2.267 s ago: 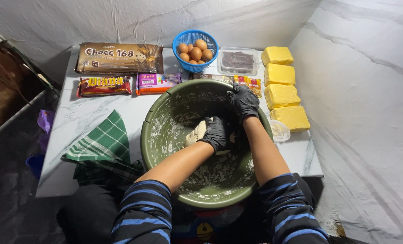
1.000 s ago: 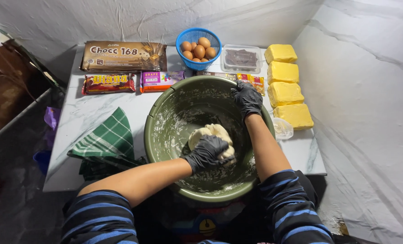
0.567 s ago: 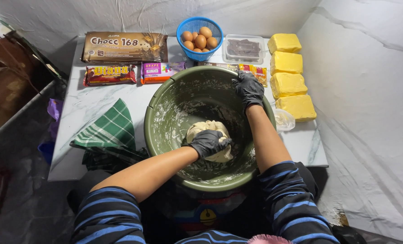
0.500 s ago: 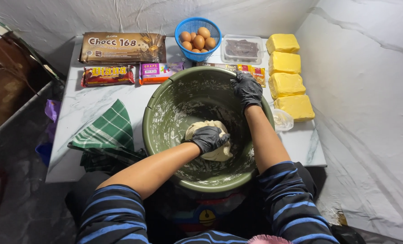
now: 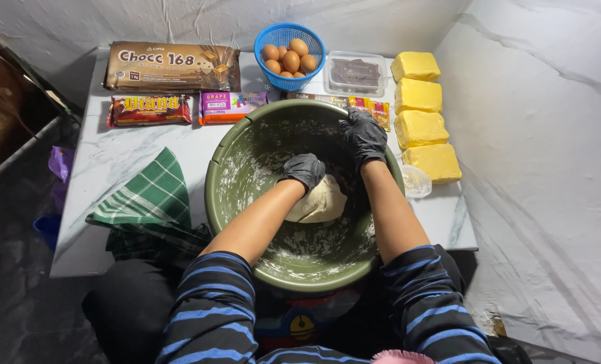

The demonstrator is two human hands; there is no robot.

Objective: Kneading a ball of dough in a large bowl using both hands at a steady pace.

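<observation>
The left hand [image 5: 305,170], in a black glove, presses down on the far edge of the pale dough lump [image 5: 320,201], fingers curled over it; a moment ago it lay lower and flatter across the dough, and the lump now shows more on its near side. The dough sits right of centre on the floor of the big green bowl [image 5: 236,152], whose walls are smeared with flour. The right hand [image 5: 363,135], also gloved, stays clamped on the far right rim of the bowl, much where it was before. Beyond the bowl, unchanged, stand a blue basket of eggs [image 5: 290,50], four yellow butter blocks [image 5: 422,114] along the right, and chocolate packets on the far left. A green checked cloth [image 5: 148,195] lies left of the bowl.
</observation>
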